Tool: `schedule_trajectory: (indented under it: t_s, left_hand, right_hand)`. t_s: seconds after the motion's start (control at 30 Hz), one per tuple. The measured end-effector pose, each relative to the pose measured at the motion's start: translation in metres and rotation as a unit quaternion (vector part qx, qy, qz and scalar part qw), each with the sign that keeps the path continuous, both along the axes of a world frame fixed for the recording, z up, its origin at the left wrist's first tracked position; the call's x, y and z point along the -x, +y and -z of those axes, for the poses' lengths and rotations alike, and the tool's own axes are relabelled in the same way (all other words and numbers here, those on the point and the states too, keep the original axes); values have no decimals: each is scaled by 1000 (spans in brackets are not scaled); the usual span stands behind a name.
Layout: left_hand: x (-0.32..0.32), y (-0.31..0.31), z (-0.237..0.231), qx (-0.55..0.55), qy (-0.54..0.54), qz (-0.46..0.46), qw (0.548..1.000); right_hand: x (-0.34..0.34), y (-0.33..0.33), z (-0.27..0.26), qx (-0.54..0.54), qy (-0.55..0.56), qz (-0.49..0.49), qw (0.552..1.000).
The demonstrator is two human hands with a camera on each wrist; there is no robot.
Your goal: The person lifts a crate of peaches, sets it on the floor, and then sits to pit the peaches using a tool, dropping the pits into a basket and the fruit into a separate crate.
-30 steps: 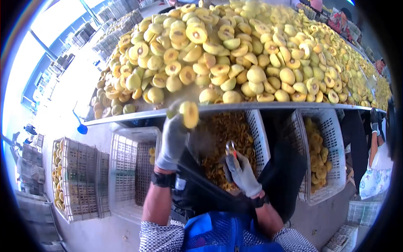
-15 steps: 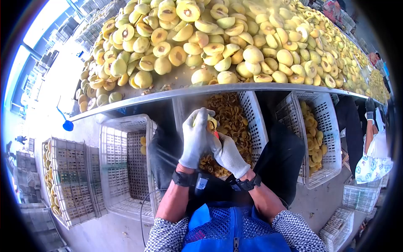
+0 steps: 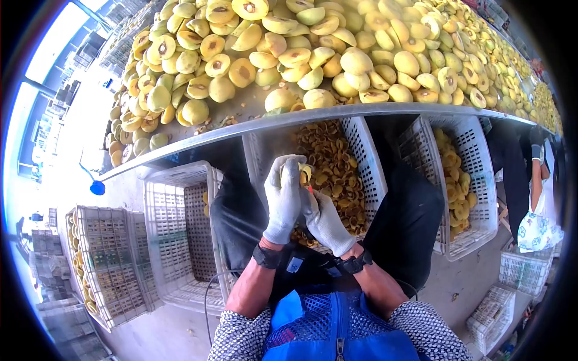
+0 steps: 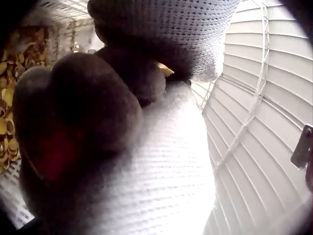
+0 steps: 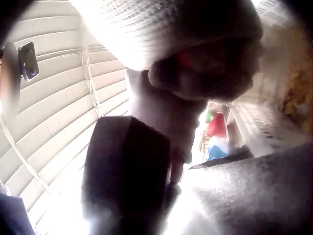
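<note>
In the head view both gloved hands meet above the crate between the knees. My left hand (image 3: pixel 283 192) grips a yellow peach half (image 3: pixel 305 172), mostly hidden by the glove. Close against it, my right hand (image 3: pixel 328 222) holds a small pitting tool, whose red part (image 3: pixel 310 189) shows between the hands; its metal head is hidden at the fruit. The left wrist view shows the curled glove fingers (image 4: pixel 93 98) from close up, dark against the light. In the right wrist view the gloves are likewise mostly in shadow.
A metal-edged table (image 3: pixel 241 127) bears a large heap of peach halves (image 3: pixel 355 60). Below it, a white crate (image 3: pixel 368 153) holds brown-yellow scraps (image 3: pixel 328 150). Another crate (image 3: pixel 481 180) with peach halves stands right; a white crate (image 3: pixel 165 240) and stacked crates (image 3: pixel 111 259) stand left.
The left hand, carrying the peach half, has come down from the table edge to the right hand's tool. Over the last half second the hands stay together with little movement.
</note>
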State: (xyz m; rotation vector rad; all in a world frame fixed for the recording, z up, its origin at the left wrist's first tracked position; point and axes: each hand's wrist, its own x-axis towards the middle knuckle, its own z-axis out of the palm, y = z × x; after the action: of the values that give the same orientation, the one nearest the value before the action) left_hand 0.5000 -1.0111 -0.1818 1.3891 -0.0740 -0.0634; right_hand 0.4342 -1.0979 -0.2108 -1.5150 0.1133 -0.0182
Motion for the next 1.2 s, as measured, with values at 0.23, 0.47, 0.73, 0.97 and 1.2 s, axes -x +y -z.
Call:
schedule_trajectory:
  t_s: [0.23, 0.47, 0.73, 0.97, 1.2]
  left_hand:
    - [-2, 4, 3, -78, -14, 42, 996]
    - [-7, 6, -1, -136, 21, 62, 989]
    - [-7, -2, 12, -85, 9, 22, 996]
    - [-3, -9, 16, -41, 11, -1, 999]
    - [-30, 21, -1, -101, 149, 244, 953]
  right_hand:
    - [3, -10, -19, -106, 132, -70, 983]
    - [4, -2, 1, -45, 97, -30, 994]
    - [5, 6, 6, -71, 69, 21, 995]
    - [1, -6, 3, -48, 66, 14, 997]
    - [11, -12, -19, -188, 225, -103, 950]
